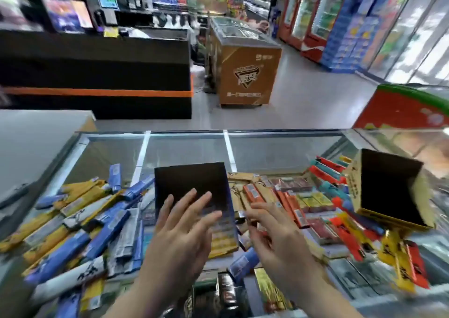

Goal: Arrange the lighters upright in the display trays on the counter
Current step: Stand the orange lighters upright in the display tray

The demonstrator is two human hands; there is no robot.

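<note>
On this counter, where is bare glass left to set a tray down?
The far strip of the counter is bare, bordered by its far edge, the blue tray and the yellow tray. Crowded: the blue-and-yellow lighter pile at left, the red-and-orange lighters at right, and near both hands.

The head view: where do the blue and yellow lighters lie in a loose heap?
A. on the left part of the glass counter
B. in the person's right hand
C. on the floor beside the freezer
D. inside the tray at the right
A: the blue and yellow lighters lie scattered flat on the glass counter, left of the centre tray; the right tray looks dark inside, and the right hand holds none of them.
</note>
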